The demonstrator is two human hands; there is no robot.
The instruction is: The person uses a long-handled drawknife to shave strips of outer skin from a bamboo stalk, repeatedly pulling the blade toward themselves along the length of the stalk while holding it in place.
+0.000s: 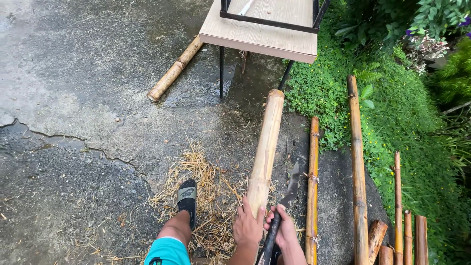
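Your bare knee [172, 234] and the turquoise shorts [167, 252] sit closest at the bottom edge, with your foot in a dark sandal [187, 196] planted on a scatter of dry shavings [206, 196] over the wet, cracked concrete [88, 98]. Further left and up, a short bamboo piece [174, 69] lies by itself near the leg of a small wooden-topped table [260, 37]. Moving right, your left hand [248, 228] is wrapped around the near end of the thick bamboo pole [265, 152], fingers closed on it; the pole runs away from you and up toward the table, its far end raised off the ground. Just beside that hand, your right hand [284, 233] is clenched around the dark handle of a machete [289, 189], whose blade rests alongside the pole's right flank near your grip. Judging by the shavings, some scraping or trimming looks done, and the pale, smooth surface of the pole suggests most of its length is already cleaned; whether the underside is finished cannot be told. To the right, several thinner bamboo poles [357, 167] lie side by side at the edge of the green ground cover [407, 127], some with nodes and stubs apparently left untrimmed.
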